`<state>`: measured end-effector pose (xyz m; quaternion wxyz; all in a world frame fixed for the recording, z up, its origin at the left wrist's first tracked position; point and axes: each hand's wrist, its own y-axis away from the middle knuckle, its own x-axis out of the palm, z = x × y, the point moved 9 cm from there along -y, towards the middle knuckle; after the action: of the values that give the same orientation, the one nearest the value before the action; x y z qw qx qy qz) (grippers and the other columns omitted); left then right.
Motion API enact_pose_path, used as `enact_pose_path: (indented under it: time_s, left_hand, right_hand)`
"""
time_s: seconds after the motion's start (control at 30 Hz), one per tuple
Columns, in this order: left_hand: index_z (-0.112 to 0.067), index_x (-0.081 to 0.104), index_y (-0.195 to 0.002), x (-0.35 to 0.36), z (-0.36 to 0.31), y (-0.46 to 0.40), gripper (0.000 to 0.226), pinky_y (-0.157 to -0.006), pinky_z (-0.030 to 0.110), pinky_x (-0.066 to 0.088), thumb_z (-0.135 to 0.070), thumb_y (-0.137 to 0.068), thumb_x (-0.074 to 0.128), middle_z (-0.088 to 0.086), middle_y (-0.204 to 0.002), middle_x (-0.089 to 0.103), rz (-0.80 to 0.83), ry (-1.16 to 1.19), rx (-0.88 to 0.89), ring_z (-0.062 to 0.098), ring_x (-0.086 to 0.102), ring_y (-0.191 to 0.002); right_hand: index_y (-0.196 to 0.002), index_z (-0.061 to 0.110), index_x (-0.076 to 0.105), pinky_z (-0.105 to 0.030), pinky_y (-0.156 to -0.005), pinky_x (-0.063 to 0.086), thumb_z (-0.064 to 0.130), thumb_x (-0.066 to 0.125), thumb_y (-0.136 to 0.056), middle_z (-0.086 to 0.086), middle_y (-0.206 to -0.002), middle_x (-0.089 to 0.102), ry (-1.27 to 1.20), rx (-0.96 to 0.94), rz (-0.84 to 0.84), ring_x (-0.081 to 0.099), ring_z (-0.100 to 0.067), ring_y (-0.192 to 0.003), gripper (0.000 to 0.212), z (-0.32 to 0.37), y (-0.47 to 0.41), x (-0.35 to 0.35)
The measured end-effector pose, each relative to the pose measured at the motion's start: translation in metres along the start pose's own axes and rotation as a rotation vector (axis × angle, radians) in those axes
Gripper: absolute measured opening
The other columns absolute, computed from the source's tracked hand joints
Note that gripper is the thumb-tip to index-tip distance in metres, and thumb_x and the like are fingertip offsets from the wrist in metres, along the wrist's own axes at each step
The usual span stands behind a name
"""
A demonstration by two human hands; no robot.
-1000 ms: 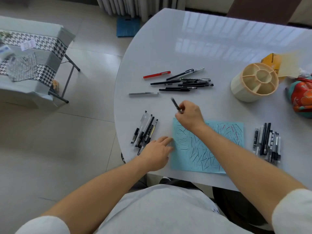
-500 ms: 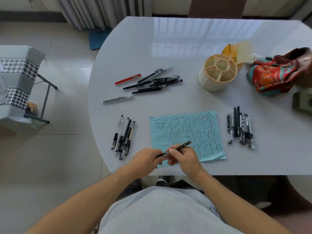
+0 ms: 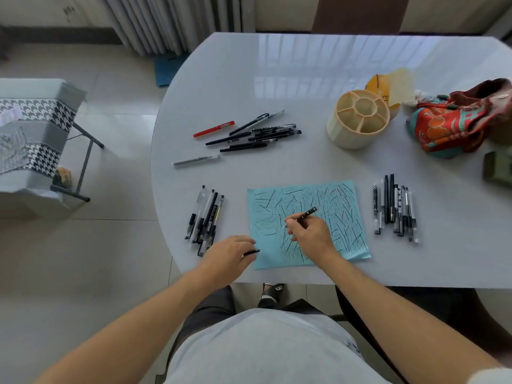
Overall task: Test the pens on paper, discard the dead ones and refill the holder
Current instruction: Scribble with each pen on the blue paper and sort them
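A light blue sheet of paper (image 3: 327, 200) covered in short pen strokes lies near the table's front edge. My right hand (image 3: 311, 235) grips a dark patterned pen (image 3: 307, 213) with its tip down on the paper. My left hand (image 3: 231, 254) rests at the sheet's left edge and pinches a black pen cap (image 3: 252, 252). A cream pen holder (image 3: 358, 121) with empty compartments stands at the back right. Pens lie in three groups: a pile (image 3: 257, 133) behind the paper, a row (image 3: 206, 218) to the left, a row (image 3: 394, 207) to the right.
A single grey pen (image 3: 195, 161) lies apart at the left of the white table (image 3: 304, 76). A patterned red cloth bag (image 3: 457, 120) and a yellow box (image 3: 378, 84) sit at the back right. A small houndstooth-covered side table (image 3: 36, 128) stands on the floor to the left.
The pen was brought from the back pile to the front; both hands pulled its cap off. Now my left hand holds the cap and my right hand has set the tip on the paper.
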<state>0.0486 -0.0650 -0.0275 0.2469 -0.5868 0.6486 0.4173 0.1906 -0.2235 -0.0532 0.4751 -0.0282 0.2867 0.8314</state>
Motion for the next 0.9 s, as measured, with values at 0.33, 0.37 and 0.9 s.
enact_pose_path:
  time_s: [0.33,0.37,0.9]
  left_hand:
    - [-0.014,0.074,-0.101,0.021,-0.012,-0.002,0.026,-0.094,0.030,0.048,-0.031,-0.097,0.055,-0.005,-0.127,0.064,-0.010,0.007,0.070,0.012,0.052,-0.126]
    - [-0.014,0.074,-0.103,0.022,-0.011,-0.003,0.026,-0.097,0.030,0.047,-0.031,-0.097,0.055,-0.005,-0.130,0.063,-0.001,0.010,0.062,0.011,0.050,-0.129]
    - [-0.020,0.071,-0.110,0.014,-0.002,-0.006,0.040,-0.090,0.035,0.053,-0.049,-0.096,0.048,-0.009,-0.119,0.069,-0.047,0.195,-0.092,0.012,0.065,-0.103]
  right_hand:
    - [-0.086,0.021,0.076,-0.046,-0.070,0.059,0.019,0.064,-0.090,-0.009,-0.077,0.075,0.064,-0.036,0.035,0.069,-0.034,-0.076,0.012,0.009,-0.001,0.032]
    - [-0.085,0.021,0.075,-0.043,-0.067,0.058,0.019,0.064,-0.090,-0.009,-0.076,0.075,0.085,-0.038,0.036,0.068,-0.033,-0.074,0.013,0.009,-0.001,0.031]
    - [-0.091,0.000,0.062,-0.034,-0.057,0.056,0.001,0.059,-0.095,-0.014,-0.070,0.071,-0.229,-0.020,0.128,0.058,-0.022,-0.055,0.005,0.024,0.020,0.012]
